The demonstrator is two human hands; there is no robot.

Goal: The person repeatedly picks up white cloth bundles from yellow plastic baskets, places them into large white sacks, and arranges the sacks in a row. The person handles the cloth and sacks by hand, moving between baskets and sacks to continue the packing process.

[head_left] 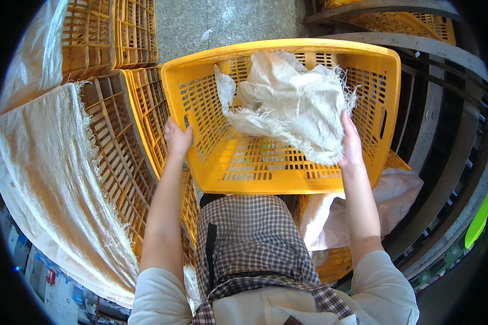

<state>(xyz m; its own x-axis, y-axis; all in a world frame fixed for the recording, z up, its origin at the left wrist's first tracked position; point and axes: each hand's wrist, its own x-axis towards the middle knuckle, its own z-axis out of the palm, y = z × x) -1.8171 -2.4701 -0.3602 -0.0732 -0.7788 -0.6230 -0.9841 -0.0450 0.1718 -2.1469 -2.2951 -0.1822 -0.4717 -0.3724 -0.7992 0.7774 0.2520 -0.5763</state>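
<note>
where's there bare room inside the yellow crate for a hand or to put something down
Free: the slatted floor of the yellow crate along its near wall, between left hand and right hand, and beside the left wall. Crowded: the far right half, filled by the frayed white sack.

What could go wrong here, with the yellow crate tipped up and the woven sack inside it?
The yellow crate is tilted, held by the left hand on its side wall and the right hand at the sack; it might slip. The frayed white sack may snag on the slots or slide out.
</note>
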